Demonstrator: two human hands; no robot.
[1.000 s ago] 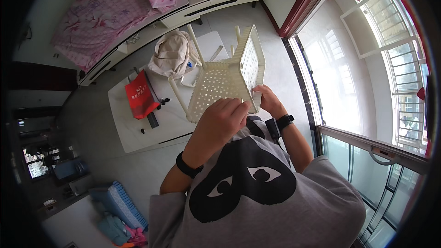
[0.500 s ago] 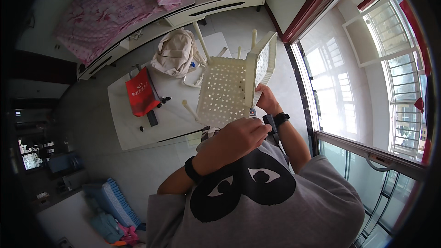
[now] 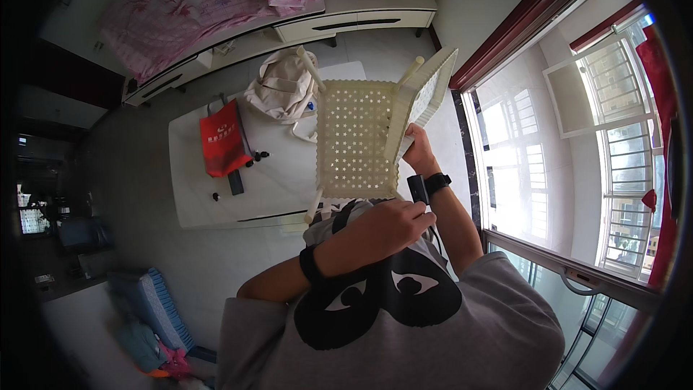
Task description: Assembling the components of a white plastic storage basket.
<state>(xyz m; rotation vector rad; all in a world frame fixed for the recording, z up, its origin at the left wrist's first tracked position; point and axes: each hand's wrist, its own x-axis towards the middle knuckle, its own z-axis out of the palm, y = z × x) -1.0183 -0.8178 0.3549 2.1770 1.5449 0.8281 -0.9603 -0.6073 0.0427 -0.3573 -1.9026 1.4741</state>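
Observation:
A cream plastic chair (image 3: 355, 141) with star-shaped holes in its seat is held up in front of me, its legs sticking out at the corners. Its perforated backrest (image 3: 435, 87) rises on the right. My right hand (image 3: 419, 150) is closed on the chair's edge beside the backrest. Across my chest reaches my left arm, and my left hand (image 3: 404, 220) is closed near my right wrist; what its fingers pinch, if anything, is hidden. A small black box-shaped device (image 3: 417, 188) sits between that hand and the black band (image 3: 437, 182) on my right wrist.
Behind the chair, a white low table (image 3: 195, 206) bears a beige backpack (image 3: 278, 90), a red bag (image 3: 222, 141) and small black items. A long white cabinet (image 3: 361, 22) lines the far wall. Sliding glass doors (image 3: 538, 274) stand on the right, a blue item (image 3: 155, 310) lower left.
The chair has turned, so its seat faces me more squarely. My left hand has shifted slightly right and down, away from the chair's edge. My right hand keeps its hold.

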